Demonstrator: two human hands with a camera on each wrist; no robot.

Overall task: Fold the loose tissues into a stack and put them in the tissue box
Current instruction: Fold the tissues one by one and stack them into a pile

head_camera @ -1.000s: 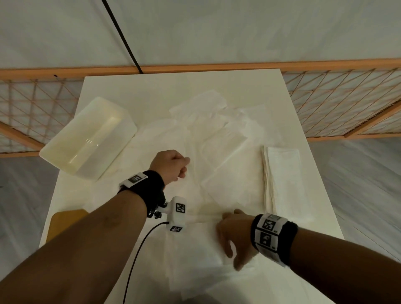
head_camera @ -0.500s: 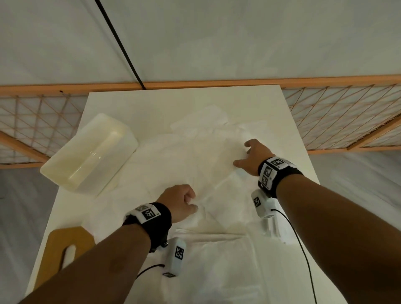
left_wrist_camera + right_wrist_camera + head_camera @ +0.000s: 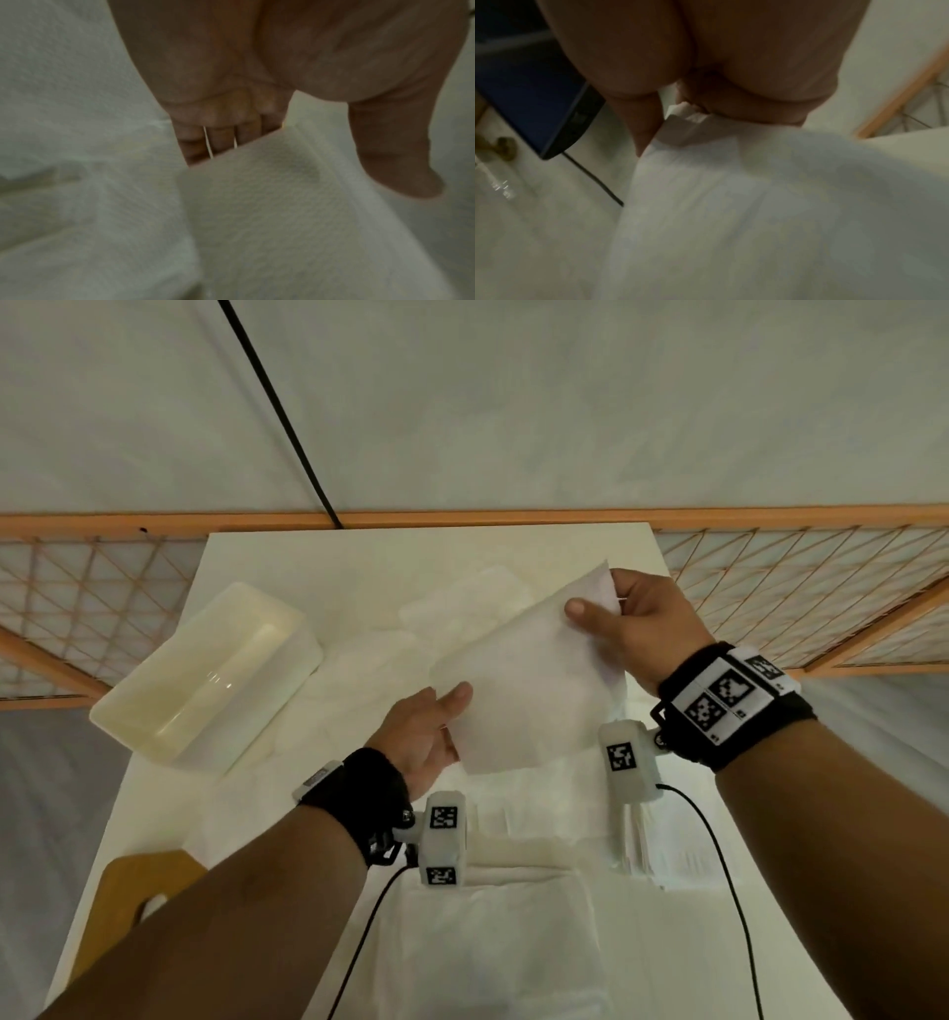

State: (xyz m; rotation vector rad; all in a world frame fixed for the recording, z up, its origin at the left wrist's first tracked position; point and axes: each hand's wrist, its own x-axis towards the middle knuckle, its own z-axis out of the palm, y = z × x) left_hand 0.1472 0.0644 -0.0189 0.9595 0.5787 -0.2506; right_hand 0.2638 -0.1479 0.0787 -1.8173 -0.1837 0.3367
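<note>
head view: both hands, left hand (image 3: 421,742) and right hand (image 3: 637,629), pinch one tissue (image 3: 524,690) aloft; loose sheets (image 3: 462,613) remain, box (image 3: 205,670) empty.

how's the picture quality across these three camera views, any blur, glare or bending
Head view: dim, warm light, fairly sharp; the wide lens bows the orange wooden rail, and a faint glare streak sits in the translucent plastic tissue box. Left wrist view: soft, grainy; left hand in shadow over the lifted white tissue sheet. Right wrist view: blurriest, right hand dark.
</note>
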